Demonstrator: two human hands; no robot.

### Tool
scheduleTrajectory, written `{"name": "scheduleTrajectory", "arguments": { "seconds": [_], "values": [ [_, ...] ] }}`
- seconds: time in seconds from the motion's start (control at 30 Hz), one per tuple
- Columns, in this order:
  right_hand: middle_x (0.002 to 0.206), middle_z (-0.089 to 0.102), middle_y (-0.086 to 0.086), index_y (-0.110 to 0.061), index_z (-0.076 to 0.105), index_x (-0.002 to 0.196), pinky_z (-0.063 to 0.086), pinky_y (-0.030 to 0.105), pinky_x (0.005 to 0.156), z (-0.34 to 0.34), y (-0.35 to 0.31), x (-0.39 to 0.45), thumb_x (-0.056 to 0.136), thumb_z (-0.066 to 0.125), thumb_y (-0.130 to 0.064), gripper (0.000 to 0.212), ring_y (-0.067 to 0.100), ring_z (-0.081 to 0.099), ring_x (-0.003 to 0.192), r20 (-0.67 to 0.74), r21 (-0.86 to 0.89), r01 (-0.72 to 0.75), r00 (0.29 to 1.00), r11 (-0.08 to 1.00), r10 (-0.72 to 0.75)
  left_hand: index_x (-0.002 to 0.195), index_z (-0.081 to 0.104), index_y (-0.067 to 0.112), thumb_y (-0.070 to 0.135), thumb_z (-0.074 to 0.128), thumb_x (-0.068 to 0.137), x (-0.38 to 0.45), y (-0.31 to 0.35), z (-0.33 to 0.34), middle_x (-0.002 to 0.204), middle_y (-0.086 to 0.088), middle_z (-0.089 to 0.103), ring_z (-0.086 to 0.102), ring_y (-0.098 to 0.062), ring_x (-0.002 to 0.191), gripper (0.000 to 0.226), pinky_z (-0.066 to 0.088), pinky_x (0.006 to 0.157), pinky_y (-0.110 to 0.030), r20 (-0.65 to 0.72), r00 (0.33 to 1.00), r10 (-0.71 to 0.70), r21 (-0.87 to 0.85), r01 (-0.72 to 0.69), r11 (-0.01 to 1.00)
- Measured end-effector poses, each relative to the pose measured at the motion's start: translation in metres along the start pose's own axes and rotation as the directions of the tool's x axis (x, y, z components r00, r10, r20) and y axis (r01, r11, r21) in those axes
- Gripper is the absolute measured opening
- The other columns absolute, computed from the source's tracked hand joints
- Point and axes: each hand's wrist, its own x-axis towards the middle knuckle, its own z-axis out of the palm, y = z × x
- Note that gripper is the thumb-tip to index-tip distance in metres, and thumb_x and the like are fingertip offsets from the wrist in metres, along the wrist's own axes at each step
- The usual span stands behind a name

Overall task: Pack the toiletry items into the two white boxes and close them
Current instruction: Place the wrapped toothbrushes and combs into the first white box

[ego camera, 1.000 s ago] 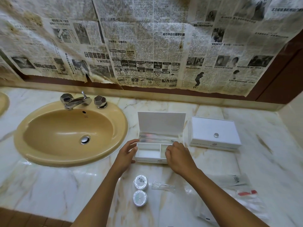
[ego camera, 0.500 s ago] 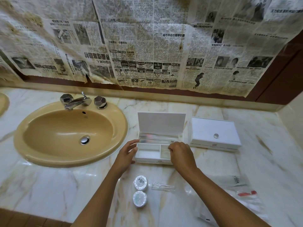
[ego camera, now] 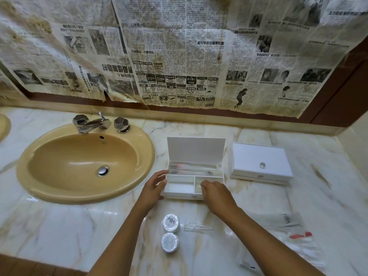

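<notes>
An open white box (ego camera: 196,150) stands on the marble counter with its lid upright; a clear-wrapped long item (ego camera: 194,169) lies in its back compartment. My left hand (ego camera: 154,188) rests against the box's left wall, fingers loosely bent. My right hand (ego camera: 216,193) hangs over the front right compartment, fingertips curled downward; whether they hold anything is hidden. A second white box (ego camera: 258,162), closed, sits to the right. Two round wrapped soaps (ego camera: 171,222) (ego camera: 169,242) and a small clear packet (ego camera: 198,228) lie in front.
A tan sink (ego camera: 29,168) with a chrome tap (ego camera: 93,124) fills the left of the counter. Clear plastic packets (ego camera: 298,239), one with a red part, lie at the near right. Newspaper covers the wall behind.
My right hand has shifted from the box's middle toward its front right compartment. My left hand has stayed at the box's left side.
</notes>
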Motion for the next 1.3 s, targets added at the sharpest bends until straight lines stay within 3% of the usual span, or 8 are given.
{"name": "scheduleTrajectory", "arguments": {
  "seconds": [0.13,0.27,0.37,0.6,0.73,1.0,1.2,1.3],
  "values": [
    [0.070,0.045,0.002,-0.012,0.045,0.075,0.021,0.023,0.048,-0.001,-0.001,-0.002,0.094,0.038,-0.007,0.021,0.022,0.046,0.073,-0.013,0.003,0.021,1.000,1.000,-0.021,0.118,0.059,0.037,0.021,0.050,0.100,-0.001,0.000,0.000,0.126,0.020,0.055,0.046,0.011,0.117,0.026,0.056,0.073,-0.029,0.002,1.000,0.003,0.002,-0.003,1.000],
    [0.092,0.061,0.001,-0.011,0.065,0.092,0.040,0.028,0.079,-0.006,-0.007,-0.006,0.092,0.048,-0.012,0.017,0.020,0.052,0.093,-0.200,0.104,0.116,0.975,0.988,-0.094,0.117,0.059,0.039,0.022,0.051,0.099,0.000,-0.001,0.000,0.126,0.021,0.055,0.047,0.009,0.118,0.025,0.056,0.077,-0.033,0.002,1.000,0.001,0.001,-0.001,1.000],
    [0.096,0.065,0.004,-0.009,0.068,0.100,0.047,0.031,0.079,-0.006,-0.014,-0.013,0.088,0.059,-0.012,0.015,0.021,0.058,0.092,-0.273,0.188,0.217,0.948,0.958,-0.161,0.117,0.059,0.039,0.022,0.051,0.099,0.000,-0.001,0.000,0.127,0.021,0.055,0.047,0.009,0.118,0.025,0.056,0.077,-0.034,0.000,1.000,0.003,0.001,-0.003,1.000],
    [0.112,0.064,0.001,-0.020,0.063,0.112,0.043,0.028,0.079,0.007,-0.022,-0.026,0.089,0.056,-0.031,0.027,0.021,0.059,0.103,0.206,0.074,0.199,0.956,0.977,-0.210,0.116,0.059,0.040,0.022,0.051,0.100,0.000,-0.001,0.001,0.127,0.020,0.056,0.047,0.008,0.119,0.026,0.056,0.077,-0.034,-0.005,1.000,0.003,0.005,-0.003,1.000],
    [0.124,0.054,0.004,-0.019,0.054,0.122,0.042,0.031,0.086,0.018,-0.015,-0.033,0.083,0.064,-0.027,0.041,0.025,0.052,0.112,0.366,-0.021,0.192,0.915,0.981,-0.171,0.118,0.059,0.038,0.022,0.050,0.100,-0.001,0.000,0.002,0.125,0.019,0.056,0.048,0.007,0.117,0.026,0.056,0.077,-0.032,-0.009,1.000,-0.005,0.007,0.005,1.000],
    [0.110,0.058,0.012,-0.005,0.061,0.101,0.032,0.028,0.071,0.023,-0.015,-0.036,0.084,0.045,0.002,0.024,0.029,0.053,0.103,0.349,-0.041,0.171,0.926,0.984,-0.146,0.120,0.058,0.035,0.021,0.050,0.100,-0.001,0.000,0.002,0.123,0.022,0.056,0.048,0.007,0.116,0.026,0.056,0.078,-0.035,-0.009,1.000,-0.007,0.004,0.007,1.000],
    [0.098,0.061,0.013,-0.010,0.055,0.089,0.032,0.031,0.062,0.023,-0.012,-0.035,0.085,0.044,0.001,0.016,0.031,0.057,0.090,0.310,-0.014,0.168,0.938,0.986,-0.156,0.118,0.059,0.037,0.022,0.050,0.100,-0.001,0.000,0.002,0.124,0.022,0.056,0.048,0.007,0.117,0.025,0.056,0.078,-0.036,-0.005,1.000,-0.006,0.002,0.006,1.000],
    [0.090,0.058,0.006,-0.014,0.053,0.082,0.036,0.033,0.060,0.018,-0.016,-0.031,0.090,0.043,-0.006,0.015,0.026,0.055,0.085,0.204,0.063,0.175,0.961,0.983,-0.185,0.118,0.059,0.038,0.022,0.050,0.100,-0.001,-0.001,0.001,0.125,0.020,0.056,0.048,0.007,0.118,0.026,0.055,0.079,-0.036,-0.002,1.000,-0.005,0.003,0.005,1.000]
  ]
}}
